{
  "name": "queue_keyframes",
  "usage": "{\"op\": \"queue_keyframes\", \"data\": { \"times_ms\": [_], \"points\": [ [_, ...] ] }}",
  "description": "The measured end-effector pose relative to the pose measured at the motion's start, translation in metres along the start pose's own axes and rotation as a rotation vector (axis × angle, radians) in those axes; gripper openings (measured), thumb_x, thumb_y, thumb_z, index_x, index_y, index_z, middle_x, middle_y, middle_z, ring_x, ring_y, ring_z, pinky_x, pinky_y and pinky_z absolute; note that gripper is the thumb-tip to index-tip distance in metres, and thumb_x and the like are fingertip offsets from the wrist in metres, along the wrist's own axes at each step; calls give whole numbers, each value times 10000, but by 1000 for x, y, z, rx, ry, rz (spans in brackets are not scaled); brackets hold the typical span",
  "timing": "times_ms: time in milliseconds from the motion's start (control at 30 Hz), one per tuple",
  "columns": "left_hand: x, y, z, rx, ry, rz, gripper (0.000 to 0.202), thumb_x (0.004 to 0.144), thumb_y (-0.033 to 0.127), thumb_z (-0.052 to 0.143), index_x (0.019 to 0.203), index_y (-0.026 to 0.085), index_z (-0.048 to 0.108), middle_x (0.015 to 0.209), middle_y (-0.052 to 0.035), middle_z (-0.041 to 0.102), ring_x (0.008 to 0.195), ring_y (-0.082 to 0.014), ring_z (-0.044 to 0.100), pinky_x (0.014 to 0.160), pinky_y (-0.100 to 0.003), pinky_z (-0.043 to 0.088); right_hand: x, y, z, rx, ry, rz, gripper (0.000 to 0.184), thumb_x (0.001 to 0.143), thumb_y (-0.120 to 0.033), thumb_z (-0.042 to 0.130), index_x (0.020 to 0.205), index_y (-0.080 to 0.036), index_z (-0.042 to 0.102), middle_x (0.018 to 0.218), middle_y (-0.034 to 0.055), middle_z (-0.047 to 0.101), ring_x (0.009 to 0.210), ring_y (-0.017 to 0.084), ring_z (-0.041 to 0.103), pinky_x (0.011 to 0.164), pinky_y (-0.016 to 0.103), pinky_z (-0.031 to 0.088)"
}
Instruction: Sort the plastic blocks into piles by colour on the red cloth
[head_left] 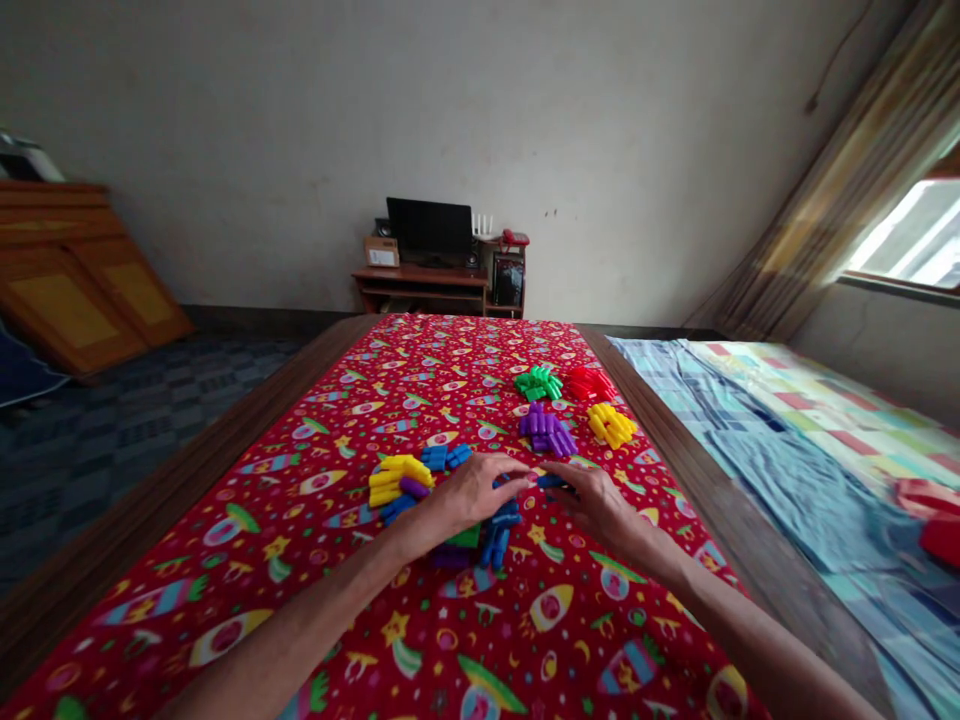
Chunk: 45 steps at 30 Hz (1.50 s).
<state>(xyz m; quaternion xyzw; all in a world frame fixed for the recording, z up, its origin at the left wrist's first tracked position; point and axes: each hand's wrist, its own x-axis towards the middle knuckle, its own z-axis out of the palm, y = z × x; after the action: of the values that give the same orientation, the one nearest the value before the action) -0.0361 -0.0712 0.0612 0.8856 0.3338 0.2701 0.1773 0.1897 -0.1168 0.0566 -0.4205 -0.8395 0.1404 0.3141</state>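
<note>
My left hand reaches over the near cluster, fingertips and thumb drawn together. Whatever lies between them is too small to make out. Just to its right, my right hand pinches a short blue plastic piece, which points toward the left fingertips. Under and beside my left hand lie blue tube-like pieces and a green piece, partly covered by the wrist. Left of that hand are yellow pieces, a purple piece and more blue pieces.
Farther right sit piles of purple pieces, green pieces, red pieces and yellow pieces. A red patterned cloth covers the table. A bed adjoins the right side; a desk with a monitor stands beyond.
</note>
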Motion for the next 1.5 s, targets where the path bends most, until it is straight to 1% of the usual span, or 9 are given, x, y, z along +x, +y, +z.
{"op": "queue_keyframes", "data": {
  "times_ms": [100, 200, 400, 600, 800, 1000, 1200, 1333, 1500],
  "points": [
    [-4, -32, -16, 224, 109, -67, 234, 922, 251, 503, 1033, 174, 694, 1063, -85, 715, 1026, -224, 648, 962, -350, 485, -12, 32, -13, -141, 33, 101, 297, 929, -192, 450, 1139, -136, 653, 924, 119, 731, 777, 205, 697, 689, 295, 554],
    [-14, -65, -24, 393, 92, -165, 246, 885, 254, 544, 1072, 170, 678, 1132, -104, 686, 1090, -251, 620, 1007, -398, 463, -31, 49, -26, -218, -11, 67, 321, 939, -195, 420, 1167, -150, 641, 1020, 139, 721, 893, 238, 698, 766, 350, 572],
    [-29, -93, -17, 426, -9, -166, 385, 812, 205, 615, 1197, 195, 621, 1220, -105, 653, 1158, -263, 592, 1024, -387, 445, -51, 34, -31, -233, 125, 10, 322, 958, -303, 476, 1238, -210, 605, 1187, 128, 674, 1092, 248, 651, 914, 399, 552],
    [-15, -79, -24, 459, -84, -236, 400, 774, 172, 625, 1172, 206, 643, 1128, -91, 692, 1069, -267, 633, 973, -373, 473, 11, 2, 2, -168, -21, -185, 250, 952, -177, 445, 1122, -161, 628, 1073, 140, 692, 987, 214, 670, 830, 343, 563],
    [-8, -64, -32, 396, 9, -221, 424, 804, 134, 582, 1224, 174, 618, 1171, -105, 673, 1090, -253, 628, 988, -372, 478, 53, -9, 53, -152, -240, -220, 252, 865, -99, 544, 1109, -124, 604, 998, 133, 676, 885, 221, 653, 740, 316, 541],
    [-5, -32, -27, 192, 81, -113, 438, 806, 157, 623, 1237, 234, 607, 1184, -56, 676, 1074, -220, 645, 968, -340, 501, 32, 2, 22, -30, -127, -38, 371, 825, -121, 580, 1190, -165, 623, 995, 88, 709, 831, 172, 648, 738, 275, 498],
    [6, 8, -6, 85, 11, -26, 421, 789, 142, 654, 1201, 221, 630, 1123, -55, 696, 1014, -214, 668, 913, -312, 530, 22, 7, -11, 64, -113, 280, 394, 715, -108, 602, 1089, -160, 713, 838, 25, 723, 659, 126, 608, 609, 220, 458],
    [11, 16, 8, 33, -13, 0, 415, 778, 105, 639, 1184, 190, 617, 1104, -76, 671, 1015, -219, 655, 906, -320, 525, 16, 13, -8, 209, -70, 336, 277, 693, -131, 603, 933, -157, 740, 779, 8, 708, 644, 120, 598, 597, 211, 462],
    [5, 5, 19, -62, 17, 39, 407, 773, 80, 629, 1155, 209, 570, 1086, -51, 632, 1028, -207, 627, 927, -336, 507, 14, 20, 17, 429, -40, 353, 157, 728, -183, 600, 858, -140, 678, 688, -13, 650, 558, 89, 548, 517, 184, 429]
  ]
}}
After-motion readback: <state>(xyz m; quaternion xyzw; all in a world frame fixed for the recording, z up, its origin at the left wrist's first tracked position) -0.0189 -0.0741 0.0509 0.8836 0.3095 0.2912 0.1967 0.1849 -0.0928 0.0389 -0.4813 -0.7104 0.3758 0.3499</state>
